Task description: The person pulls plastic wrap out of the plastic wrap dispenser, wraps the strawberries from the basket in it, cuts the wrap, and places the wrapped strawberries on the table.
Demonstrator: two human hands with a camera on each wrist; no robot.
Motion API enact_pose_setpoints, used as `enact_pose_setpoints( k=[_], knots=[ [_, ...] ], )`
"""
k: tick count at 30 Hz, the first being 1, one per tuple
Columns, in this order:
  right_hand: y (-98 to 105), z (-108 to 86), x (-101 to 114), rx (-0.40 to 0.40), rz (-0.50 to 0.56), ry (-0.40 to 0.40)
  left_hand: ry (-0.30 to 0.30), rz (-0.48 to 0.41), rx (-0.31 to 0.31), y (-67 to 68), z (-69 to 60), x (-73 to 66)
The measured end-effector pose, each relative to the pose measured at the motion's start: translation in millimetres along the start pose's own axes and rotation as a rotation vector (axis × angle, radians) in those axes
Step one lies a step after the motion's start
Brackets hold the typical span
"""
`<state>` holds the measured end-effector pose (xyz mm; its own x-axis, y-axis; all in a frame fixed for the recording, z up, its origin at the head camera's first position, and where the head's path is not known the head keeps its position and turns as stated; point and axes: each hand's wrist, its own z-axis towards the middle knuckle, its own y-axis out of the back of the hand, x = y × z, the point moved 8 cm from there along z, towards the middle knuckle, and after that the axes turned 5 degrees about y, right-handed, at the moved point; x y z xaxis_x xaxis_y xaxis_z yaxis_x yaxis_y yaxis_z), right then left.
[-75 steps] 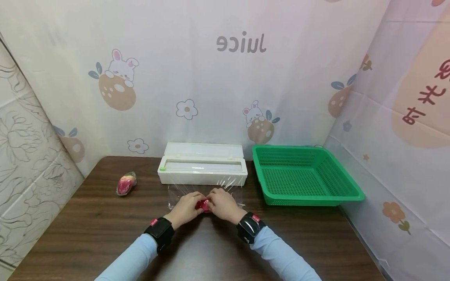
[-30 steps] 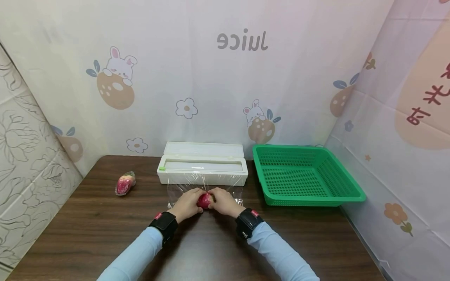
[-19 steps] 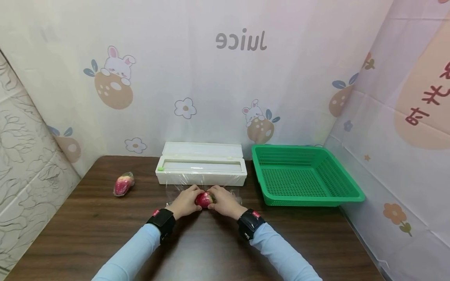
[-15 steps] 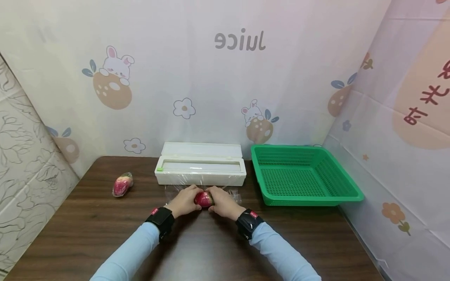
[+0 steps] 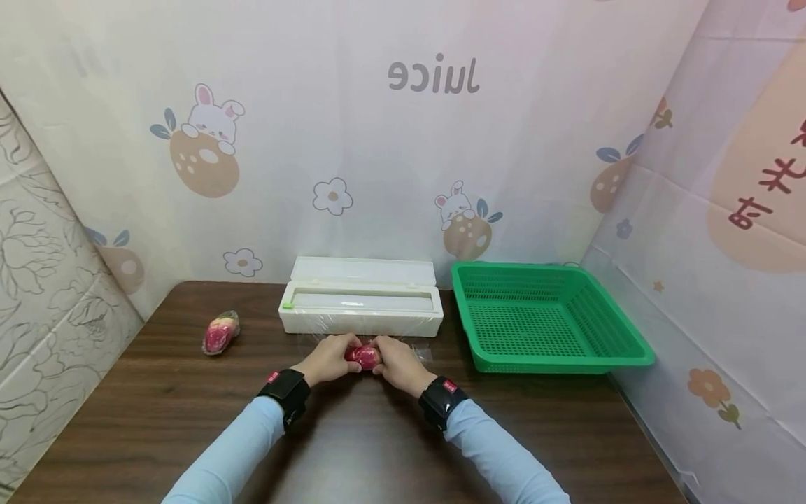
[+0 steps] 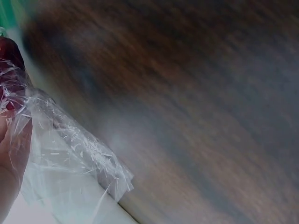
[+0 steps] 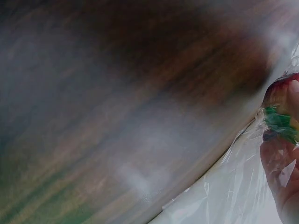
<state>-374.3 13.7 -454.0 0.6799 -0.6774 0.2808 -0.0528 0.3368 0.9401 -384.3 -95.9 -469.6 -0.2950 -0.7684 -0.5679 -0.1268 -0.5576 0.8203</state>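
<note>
In the head view both hands hold a red fruit (image 5: 364, 357) in front of the white cling film box. My left hand (image 5: 329, 358) grips its left end, my right hand (image 5: 401, 364) its right end. Clear cling film (image 6: 79, 144) clings round the fruit and stretches back to the cling film box (image 5: 360, 323), whose lid stands raised. Bunched film hangs beside the left fingers in the left wrist view. The right wrist view shows the fruit's yellowish end and green leaves (image 7: 279, 121) under film, against the fingers. Its underside is hidden.
A second red and yellow fruit (image 5: 221, 333), wrapped in film, lies at the left of the brown table (image 5: 352, 448). At the right stands a green plastic basket (image 5: 535, 362). Printed curtains (image 5: 378, 140) border the table behind and at the sides.
The fruit has turned in the hands, and its pale, leafy end no longer shows in the head view. Less film lies spread between fruit and box. Box, basket and second fruit stay put.
</note>
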Motion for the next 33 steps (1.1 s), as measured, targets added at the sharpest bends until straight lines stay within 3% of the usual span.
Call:
enact_pose_setpoints(
  k=[6, 16, 25, 33],
  knots=[
    [-2.5, 1.3, -4.9, 0.001, 0.053, -0.045, 0.054, -0.049, 0.01, 0.7, 1.1, 2.7],
    [-5.5, 5.0, -8.7, 0.015, 0.071, -0.072, 0.056, -0.065, -0.01, 1.5, 2.6, 5.1],
    [-4.6, 6.0, -11.3, 0.015, 0.082, -0.087, 0.126, -0.114, 0.04, -2.5, 6.0, 11.8],
    [-5.1, 10.5, -18.0, 0.061, 0.142, -0.153, 0.178, -0.149, 0.01, 3.1, 6.7, 11.2]
  ],
)
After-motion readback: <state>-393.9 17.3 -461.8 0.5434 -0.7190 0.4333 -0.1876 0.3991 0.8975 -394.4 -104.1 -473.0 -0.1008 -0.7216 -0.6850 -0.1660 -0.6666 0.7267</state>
